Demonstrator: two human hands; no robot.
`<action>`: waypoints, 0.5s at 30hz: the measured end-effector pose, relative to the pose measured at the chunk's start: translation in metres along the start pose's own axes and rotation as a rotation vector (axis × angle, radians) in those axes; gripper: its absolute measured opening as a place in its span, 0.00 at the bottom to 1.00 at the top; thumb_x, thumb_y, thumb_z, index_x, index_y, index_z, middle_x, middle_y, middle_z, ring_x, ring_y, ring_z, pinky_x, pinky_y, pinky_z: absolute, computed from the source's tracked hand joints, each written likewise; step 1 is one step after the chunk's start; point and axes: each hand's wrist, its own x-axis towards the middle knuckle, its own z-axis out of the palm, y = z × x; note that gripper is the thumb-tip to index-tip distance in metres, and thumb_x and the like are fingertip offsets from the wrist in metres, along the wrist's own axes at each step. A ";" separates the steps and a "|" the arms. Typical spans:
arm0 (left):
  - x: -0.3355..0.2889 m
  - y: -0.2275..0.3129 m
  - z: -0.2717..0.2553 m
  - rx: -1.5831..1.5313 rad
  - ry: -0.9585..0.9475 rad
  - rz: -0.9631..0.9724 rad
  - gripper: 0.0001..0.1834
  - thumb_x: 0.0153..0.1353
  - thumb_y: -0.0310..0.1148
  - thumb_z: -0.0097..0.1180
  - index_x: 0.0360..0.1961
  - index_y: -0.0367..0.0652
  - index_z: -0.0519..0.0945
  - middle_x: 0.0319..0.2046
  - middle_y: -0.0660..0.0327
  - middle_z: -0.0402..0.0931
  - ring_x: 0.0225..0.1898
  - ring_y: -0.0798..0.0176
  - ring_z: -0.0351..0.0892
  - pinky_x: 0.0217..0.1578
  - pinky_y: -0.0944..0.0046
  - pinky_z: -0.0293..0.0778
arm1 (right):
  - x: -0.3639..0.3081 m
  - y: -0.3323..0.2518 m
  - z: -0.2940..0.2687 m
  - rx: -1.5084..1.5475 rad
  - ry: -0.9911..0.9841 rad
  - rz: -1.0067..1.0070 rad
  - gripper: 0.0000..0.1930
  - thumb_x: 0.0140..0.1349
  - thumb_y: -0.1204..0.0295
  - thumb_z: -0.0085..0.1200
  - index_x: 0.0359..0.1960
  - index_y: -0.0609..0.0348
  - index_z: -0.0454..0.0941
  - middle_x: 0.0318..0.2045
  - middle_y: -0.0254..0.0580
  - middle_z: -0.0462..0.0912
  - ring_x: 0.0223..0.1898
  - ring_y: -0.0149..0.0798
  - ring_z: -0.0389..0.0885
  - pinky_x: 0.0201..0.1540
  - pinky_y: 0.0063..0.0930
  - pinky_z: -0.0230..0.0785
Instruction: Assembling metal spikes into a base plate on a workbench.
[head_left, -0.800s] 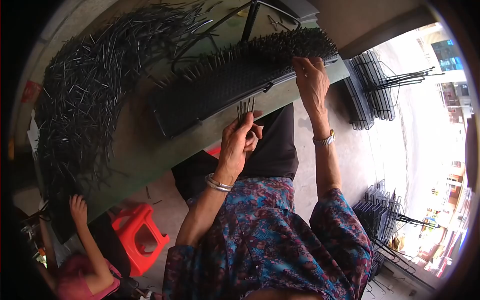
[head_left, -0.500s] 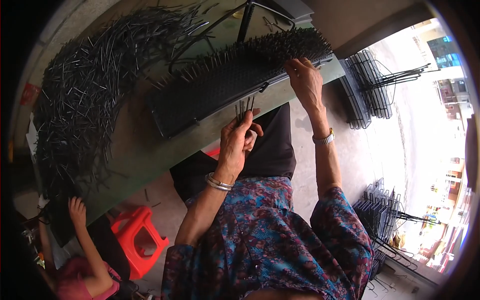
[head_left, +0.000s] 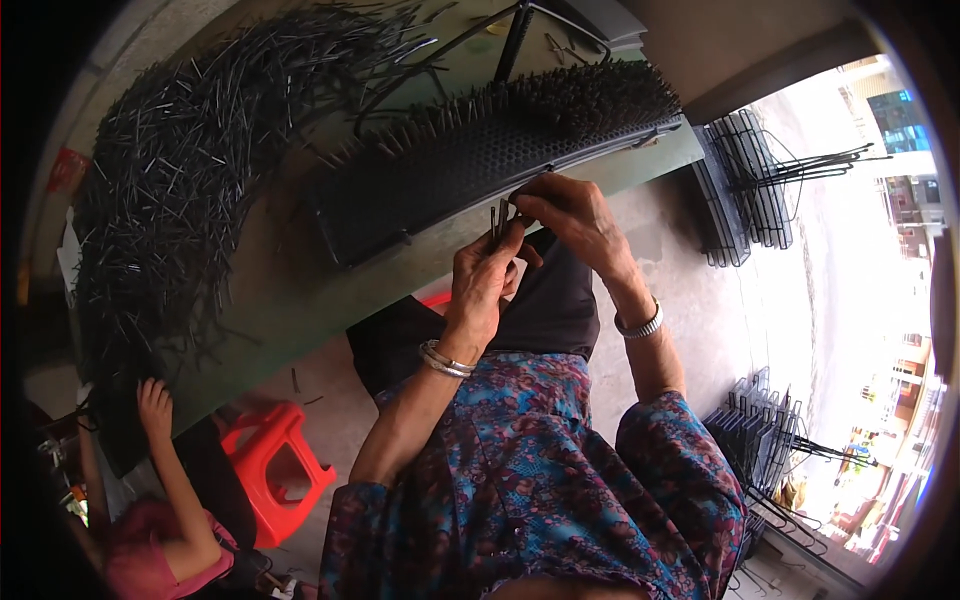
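My left hand point(head_left: 484, 278) is closed around a small bunch of thin dark rods point(head_left: 496, 216), their tips standing up above the thumb. Over them, my right hand point(head_left: 582, 222) pinches at the top of the bunch, thumb and forefinger at a rod's end. Just beyond both hands lies a long black board with rows of holes point(head_left: 400, 205). Many short rods point(head_left: 590, 98) stand upright in its far side, thickest toward the right end. The board's near part shows bare holes.
A large heap of loose dark rods point(head_left: 185, 150) covers the left of the green table point(head_left: 290, 330). Another person's hand point(head_left: 155, 408) rests at the table's left end. A red stool point(head_left: 275, 480) stands below. Black wire racks point(head_left: 750, 180) stand on the right.
My right hand has come back from the board's right end to the rods in my left hand. The left hand has stayed nearly in place, and the view has shifted slightly.
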 end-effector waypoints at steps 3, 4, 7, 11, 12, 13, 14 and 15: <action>0.001 0.000 -0.005 0.014 0.036 -0.021 0.17 0.65 0.46 0.57 0.42 0.43 0.81 0.24 0.65 0.79 0.15 0.82 0.53 0.15 0.78 0.48 | 0.005 0.000 0.002 0.012 -0.003 0.007 0.10 0.64 0.72 0.53 0.40 0.67 0.79 0.28 0.38 0.82 0.31 0.27 0.78 0.34 0.23 0.71; 0.001 0.000 -0.006 -0.018 0.064 0.008 0.18 0.65 0.48 0.56 0.43 0.43 0.81 0.24 0.65 0.79 0.16 0.83 0.53 0.15 0.78 0.48 | 0.007 0.000 0.002 0.025 0.001 -0.016 0.09 0.64 0.73 0.52 0.40 0.67 0.79 0.28 0.39 0.82 0.31 0.27 0.79 0.35 0.23 0.72; 0.003 0.010 -0.007 -0.062 0.124 0.033 0.21 0.66 0.50 0.54 0.45 0.42 0.80 0.24 0.66 0.78 0.17 0.83 0.54 0.16 0.79 0.49 | 0.015 -0.003 -0.007 0.051 0.247 -0.119 0.08 0.64 0.74 0.52 0.40 0.67 0.78 0.28 0.40 0.83 0.31 0.28 0.81 0.37 0.22 0.73; 0.006 0.013 -0.020 0.006 0.150 0.006 0.23 0.68 0.50 0.50 0.48 0.41 0.78 0.23 0.66 0.76 0.18 0.82 0.54 0.18 0.79 0.51 | 0.044 -0.002 -0.015 -0.233 0.651 -0.304 0.07 0.65 0.74 0.53 0.41 0.65 0.78 0.27 0.39 0.84 0.32 0.28 0.82 0.38 0.21 0.73; 0.007 0.010 -0.021 0.004 0.148 0.003 0.23 0.68 0.50 0.50 0.48 0.41 0.78 0.23 0.66 0.76 0.18 0.82 0.54 0.18 0.79 0.51 | 0.052 0.001 -0.017 -0.236 0.651 -0.302 0.07 0.65 0.74 0.53 0.41 0.65 0.78 0.27 0.39 0.84 0.32 0.28 0.82 0.38 0.21 0.73; 0.008 0.007 -0.021 -0.032 0.118 0.001 0.22 0.69 0.49 0.49 0.48 0.41 0.78 0.23 0.66 0.76 0.18 0.81 0.54 0.18 0.79 0.51 | 0.062 0.007 -0.018 -0.279 0.669 -0.339 0.07 0.65 0.74 0.53 0.41 0.64 0.78 0.28 0.40 0.84 0.32 0.29 0.83 0.37 0.21 0.73; 0.009 0.005 -0.022 -0.068 0.088 0.000 0.21 0.70 0.49 0.48 0.48 0.41 0.78 0.24 0.66 0.76 0.18 0.81 0.54 0.18 0.78 0.51 | 0.072 0.013 -0.018 -0.321 0.686 -0.377 0.07 0.65 0.74 0.53 0.41 0.64 0.78 0.29 0.41 0.84 0.32 0.29 0.83 0.37 0.22 0.73; 0.010 0.003 -0.021 -0.071 0.088 -0.002 0.21 0.70 0.49 0.48 0.48 0.41 0.78 0.24 0.66 0.76 0.18 0.81 0.54 0.18 0.78 0.51 | 0.078 0.015 -0.019 -0.368 0.704 -0.414 0.07 0.65 0.74 0.53 0.41 0.63 0.78 0.30 0.42 0.84 0.33 0.30 0.84 0.36 0.23 0.73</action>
